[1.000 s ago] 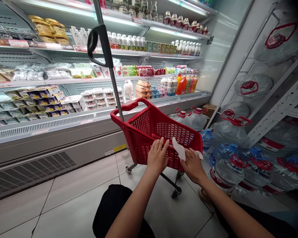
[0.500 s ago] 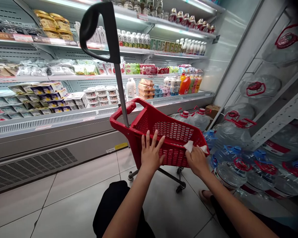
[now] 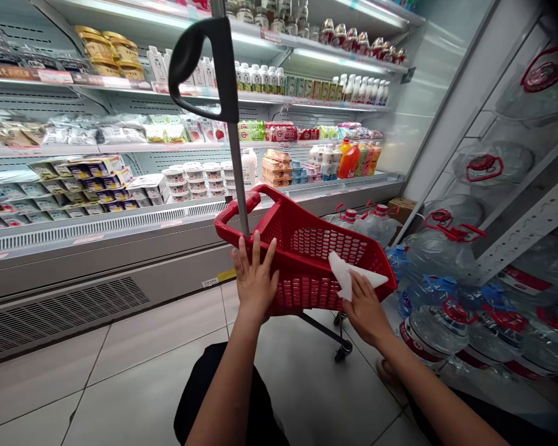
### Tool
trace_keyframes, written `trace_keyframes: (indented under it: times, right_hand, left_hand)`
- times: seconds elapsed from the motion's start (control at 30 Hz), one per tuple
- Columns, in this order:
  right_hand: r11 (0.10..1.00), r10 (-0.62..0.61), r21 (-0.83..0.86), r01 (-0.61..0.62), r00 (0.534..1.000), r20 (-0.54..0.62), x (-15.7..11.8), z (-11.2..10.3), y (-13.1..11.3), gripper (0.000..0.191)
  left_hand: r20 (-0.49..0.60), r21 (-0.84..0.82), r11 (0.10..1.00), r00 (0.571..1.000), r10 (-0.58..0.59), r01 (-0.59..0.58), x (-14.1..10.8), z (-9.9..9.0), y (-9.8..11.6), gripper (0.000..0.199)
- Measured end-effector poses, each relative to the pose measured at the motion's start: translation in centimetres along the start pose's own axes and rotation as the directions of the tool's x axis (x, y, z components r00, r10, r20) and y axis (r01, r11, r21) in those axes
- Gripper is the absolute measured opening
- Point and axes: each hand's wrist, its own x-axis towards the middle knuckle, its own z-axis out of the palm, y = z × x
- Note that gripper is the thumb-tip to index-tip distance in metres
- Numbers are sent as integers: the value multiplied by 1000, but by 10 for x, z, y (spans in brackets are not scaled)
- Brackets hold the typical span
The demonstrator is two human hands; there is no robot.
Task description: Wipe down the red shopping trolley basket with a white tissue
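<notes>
A red plastic shopping cart point(image 3: 302, 294) with perforated basket walls stands in front of me, and a grey pole with a black handle point(image 3: 227, 71) rises at its left end. My left hand point(image 3: 255, 282) lies open against the near side of the basket, fingers spread, just below the rim at the pole's foot. Under the fingers of my right hand point(image 3: 366, 308) is a white tissue point(image 3: 341, 272), pressed on the near basket wall toward the right end. Part of the tissue sticks out on both sides of the fingers.
Behind the cart runs an open refrigerated shelf point(image 3: 177, 232) with yogurt cups, bottles and packs. Large water bottles point(image 3: 434, 331) crowd the floor on the right, near a white metal rack point(image 3: 525, 223). Pale floor tiles point(image 3: 153, 371) lie beneath.
My left hand has moved left along the basket toward the pole. My right hand has shifted slightly lower, and more of the tissue now shows, spread out.
</notes>
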Motion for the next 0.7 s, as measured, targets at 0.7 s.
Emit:
trace_keyframes:
  times: [0.7]
  right_hand:
    - [853, -75, 505, 134, 988, -135, 144, 18, -136, 67]
  left_hand:
    - [-84, -123, 988, 993, 89, -98, 12, 3, 11, 79]
